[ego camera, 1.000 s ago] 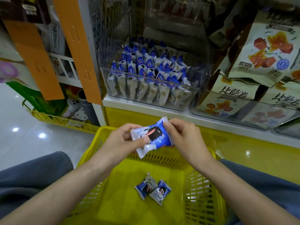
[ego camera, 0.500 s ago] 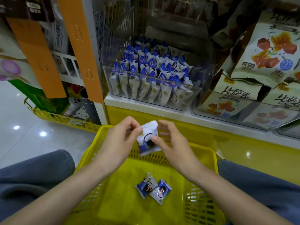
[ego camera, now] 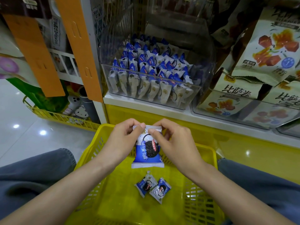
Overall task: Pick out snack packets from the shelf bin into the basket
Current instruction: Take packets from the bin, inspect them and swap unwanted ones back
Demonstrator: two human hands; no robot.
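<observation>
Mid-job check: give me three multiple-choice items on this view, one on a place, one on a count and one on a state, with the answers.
1. Where is the blue-and-white snack packet that is being held?
A) in the air over the yellow plastic basket
B) lying on the basket's floor
C) under the basket

2. How many small loose packets lie on the basket's floor?
A) none
B) two
C) five

3. How do the left hand and the right hand stand?
A) both pinch the held packet's top edge
B) both are open and hold nothing
C) only the left hand holds it

Answers:
1 A, the packet hangs between the hands, above the basket's floor.
2 B, two lie side by side below the held one.
3 A, a thumb and fingers from each hand close on the top seal.
</observation>
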